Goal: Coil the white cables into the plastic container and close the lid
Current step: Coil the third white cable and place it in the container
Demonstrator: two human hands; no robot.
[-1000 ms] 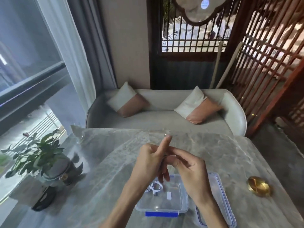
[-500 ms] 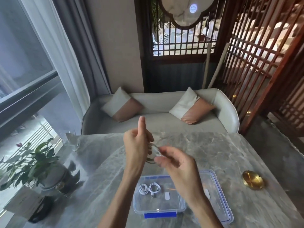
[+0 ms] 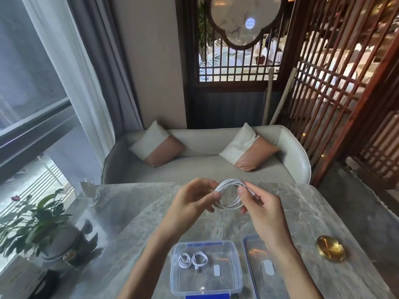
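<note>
Both hands up over the grey marble surface [image 3: 133,216], holding one white cable coil [image 3: 228,196] between them. Left hand [image 3: 192,203] pinches the coil's left side with thumb and fingers; right hand [image 3: 262,209] grips the right side, thumb on top. Coil is a few round loops, held in the air, well above the surface and beyond the container. Clear plastic container [image 3: 236,277] sits open on the surface near the front edge, below the hands, blue latch [image 3: 207,296] on its near side. Two small coiled white cables [image 3: 192,260] lie side by side in the container's left half, one plug end sticking out toward the near side; a small white label shows on the container floor next to them. Lid [image 3: 251,264] with blue rim lies flat on the surface just right of the container, partly hidden by the right forearm. Off to the right, a brass dish [image 3: 330,250]. On the left, a potted plant [image 3: 32,225] and a drinking glass [image 3: 87,194]. Grey sofa [image 3: 205,167] with two cushions beyond the far edge.
</note>
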